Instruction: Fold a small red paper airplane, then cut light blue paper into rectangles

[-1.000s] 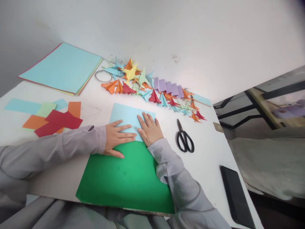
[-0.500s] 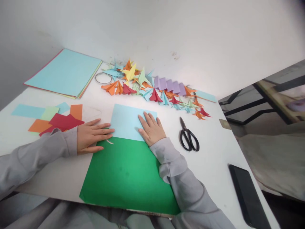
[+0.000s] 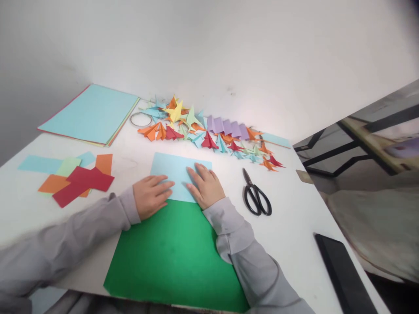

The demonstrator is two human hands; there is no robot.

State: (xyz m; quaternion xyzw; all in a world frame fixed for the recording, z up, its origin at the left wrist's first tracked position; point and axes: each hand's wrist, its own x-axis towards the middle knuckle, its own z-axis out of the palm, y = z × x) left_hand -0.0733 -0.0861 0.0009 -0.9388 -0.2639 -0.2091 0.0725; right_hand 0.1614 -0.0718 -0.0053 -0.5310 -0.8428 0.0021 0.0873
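Observation:
A light blue sheet (image 3: 178,174) lies flat at the far edge of a green sheet (image 3: 173,253). My left hand (image 3: 152,196) rests at the blue sheet's lower left, fingers apart and pointing right, with the palm over the green sheet. On the blue sheet's right part lies my right hand (image 3: 206,185), its fingers spread. Neither hand grips anything. Black-handled scissors (image 3: 256,194) lie to the right of my right hand.
Coloured paper strips (image 3: 88,176) overlap at the left. Behind them is a stack of large sheets (image 3: 91,113). Folded paper pieces (image 3: 209,139) and a wire ring (image 3: 141,119) line the back near the wall. A black phone (image 3: 343,270) lies front right.
My left hand has moved right, from beside the sheets onto them. My right hand stays on the blue sheet. The camera view has shifted, so the table things appear lower.

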